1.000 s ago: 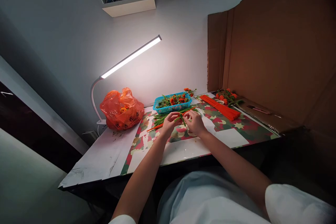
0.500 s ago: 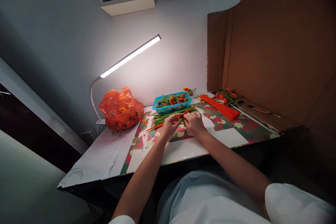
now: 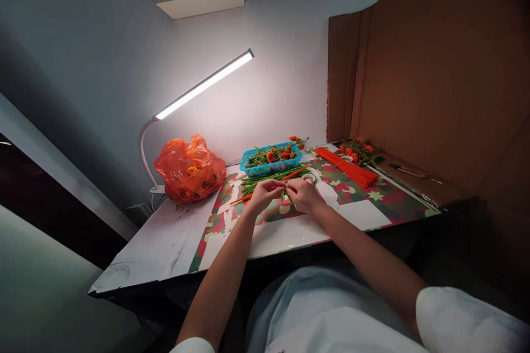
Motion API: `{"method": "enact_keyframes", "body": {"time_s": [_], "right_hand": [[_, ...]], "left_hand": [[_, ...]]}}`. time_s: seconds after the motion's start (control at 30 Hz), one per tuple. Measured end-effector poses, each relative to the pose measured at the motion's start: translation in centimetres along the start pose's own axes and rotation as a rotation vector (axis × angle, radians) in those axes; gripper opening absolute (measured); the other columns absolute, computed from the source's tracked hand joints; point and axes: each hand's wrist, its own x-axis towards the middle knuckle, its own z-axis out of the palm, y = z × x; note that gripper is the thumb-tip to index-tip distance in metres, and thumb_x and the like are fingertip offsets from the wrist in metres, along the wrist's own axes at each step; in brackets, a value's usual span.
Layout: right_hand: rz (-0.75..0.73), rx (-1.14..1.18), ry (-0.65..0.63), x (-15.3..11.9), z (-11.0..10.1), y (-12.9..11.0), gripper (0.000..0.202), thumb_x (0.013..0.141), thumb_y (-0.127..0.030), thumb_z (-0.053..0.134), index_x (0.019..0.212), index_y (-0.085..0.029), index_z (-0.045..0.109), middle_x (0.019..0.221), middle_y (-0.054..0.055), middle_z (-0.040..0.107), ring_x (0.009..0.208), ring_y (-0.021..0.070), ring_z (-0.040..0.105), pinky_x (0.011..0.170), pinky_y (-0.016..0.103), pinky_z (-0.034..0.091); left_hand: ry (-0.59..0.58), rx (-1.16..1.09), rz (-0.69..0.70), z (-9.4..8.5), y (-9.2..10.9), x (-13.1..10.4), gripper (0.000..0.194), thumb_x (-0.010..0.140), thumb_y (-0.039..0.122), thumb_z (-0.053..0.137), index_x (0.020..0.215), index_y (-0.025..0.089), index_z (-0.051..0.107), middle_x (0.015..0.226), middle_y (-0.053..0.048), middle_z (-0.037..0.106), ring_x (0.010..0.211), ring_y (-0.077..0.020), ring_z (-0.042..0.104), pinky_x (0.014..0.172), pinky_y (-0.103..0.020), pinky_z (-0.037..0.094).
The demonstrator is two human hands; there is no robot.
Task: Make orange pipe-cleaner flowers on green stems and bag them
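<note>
My left hand (image 3: 264, 195) and my right hand (image 3: 304, 194) meet fingertip to fingertip over the table. Both are closed in a pinch on a small green piece (image 3: 283, 195), whose ends hang below the fingers. Behind them lies a bundle of green stems (image 3: 259, 182), with orange-red sticks (image 3: 242, 199) across it. A roll of pale tape (image 3: 309, 177) is just past my right hand. The blue basket (image 3: 271, 169) behind the stems holds orange flowers with green stalks.
An orange plastic bag (image 3: 192, 176) stands left by a lit lamp (image 3: 207, 84). Red-orange sticks (image 3: 350, 170) lie right, near orange flowers (image 3: 356, 149) and a cutter (image 3: 408, 171). A cardboard panel (image 3: 434, 77) rises on the right.
My left hand has shifted slightly left and the fingertips of both hands have changed their pinch. More of the tape roll shows beyond my right hand.
</note>
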Motion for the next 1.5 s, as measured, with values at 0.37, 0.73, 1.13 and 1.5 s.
{"method": "enact_keyframes", "body": {"time_s": [0.37,0.73,1.13,1.5], "right_hand": [[0.286,0.391,0.027,0.7,2.2,1.8,0.03,0.091,-0.034,0.055,0.114,-0.015,0.057,0.114,0.007,0.06,0.096,0.0208,0.061,0.08,0.038,0.053],[0.034,0.389,0.166,0.7,-0.8,0.8,0.012,0.074,-0.019,0.058,0.081,-0.02,0.068,0.077,0.002,0.064,0.076,0.0174,0.056,0.068,0.029,0.043],[-0.114,0.268,0.177,0.3,-1.0,0.0,0.016,0.078,-0.023,0.059,0.063,-0.022,0.063,0.071,0.002,0.064,0.077,0.0191,0.054,0.076,0.032,0.038],[-0.01,0.257,0.292,0.3,-0.9,0.2,0.016,0.073,-0.025,0.054,0.058,-0.021,0.051,0.06,-0.001,0.052,0.063,0.0163,0.048,0.061,0.028,0.036]], "left_hand": [[0.116,-0.031,0.102,1.3,-0.1,-0.3,0.014,0.059,0.026,0.08,0.066,0.018,0.071,0.083,-0.005,0.071,0.078,-0.0184,0.064,0.074,-0.03,0.052],[-0.034,-0.195,-0.227,-0.5,-1.1,0.6,0.025,0.087,0.031,0.059,0.103,0.012,0.061,0.098,-0.007,0.065,0.083,-0.0162,0.063,0.074,-0.034,0.054],[-0.053,-0.193,-0.207,0.1,-1.2,0.3,0.017,0.082,0.026,0.065,0.077,0.01,0.063,0.068,0.0,0.063,0.057,-0.0087,0.059,0.057,-0.023,0.051],[0.039,-0.166,0.002,1.2,-0.2,-0.1,0.032,0.062,0.036,0.079,0.085,0.014,0.072,0.082,-0.007,0.074,0.077,-0.0188,0.068,0.077,-0.033,0.053]]}}
